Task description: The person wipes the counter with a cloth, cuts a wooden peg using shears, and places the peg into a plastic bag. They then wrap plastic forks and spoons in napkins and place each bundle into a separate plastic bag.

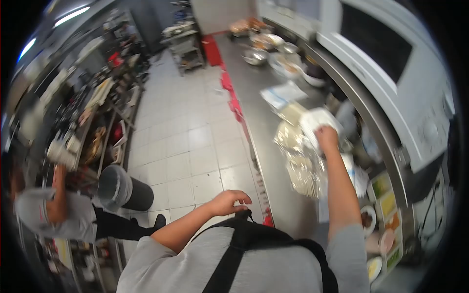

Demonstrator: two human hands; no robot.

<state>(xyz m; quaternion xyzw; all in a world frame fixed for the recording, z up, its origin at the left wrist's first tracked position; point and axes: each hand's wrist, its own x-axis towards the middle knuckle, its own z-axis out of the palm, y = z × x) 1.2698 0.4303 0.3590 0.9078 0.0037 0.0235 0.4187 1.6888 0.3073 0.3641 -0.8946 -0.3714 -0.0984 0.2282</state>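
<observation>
My right hand reaches over the steel counter, its fingers closed at the edge of a white package; what the fingertips hold is hidden. Clear plastic bags with pale, flat contents lie just below and left of it. A white and blue bag rests farther up the counter. My left hand is in front of my body near the black apron, fingers apart and curved, with nothing seen in it.
Metal bowls stand at the counter's far end. A microwave sits on a shelf at right, above food trays. At left are a grey bin, a co-worker and crowded shelving. Red covering runs along the counter's edge.
</observation>
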